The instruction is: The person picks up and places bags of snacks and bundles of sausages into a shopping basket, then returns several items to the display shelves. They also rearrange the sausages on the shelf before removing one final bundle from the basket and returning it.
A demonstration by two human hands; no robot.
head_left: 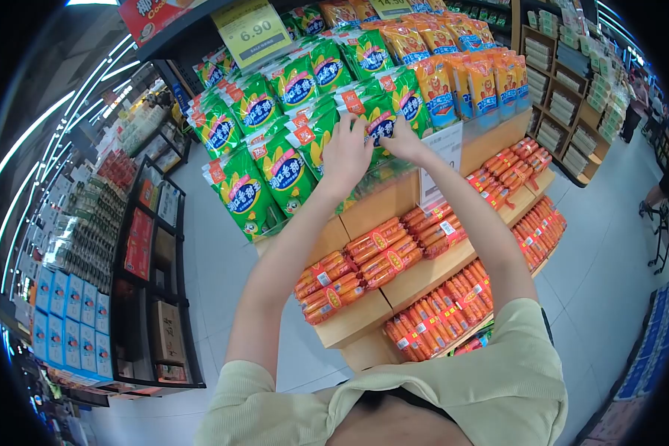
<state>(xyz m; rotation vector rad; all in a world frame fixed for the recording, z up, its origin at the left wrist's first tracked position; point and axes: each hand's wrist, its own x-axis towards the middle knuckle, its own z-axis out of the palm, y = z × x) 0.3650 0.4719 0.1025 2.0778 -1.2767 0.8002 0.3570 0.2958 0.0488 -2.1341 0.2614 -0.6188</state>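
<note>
Both my arms reach up to the top tier of a stepped wooden display stand (490, 145). My left hand (344, 154) and my right hand (404, 141) grip the two sides of one green snack bag (379, 123) with a blue oval label and a red top tag. This bag stands in a row of like green bags (256, 108). Orange bags (461, 82) of the same make fill the row to the right.
Lower steps hold red-orange sausage packs (364, 260) in rows. A yellow 6.90 price sign (251, 30) hangs above. A white price card (442, 167) stands under my right wrist. A dark shelf rack (152, 297) is on the left, wooden shelves (565, 104) on the right.
</note>
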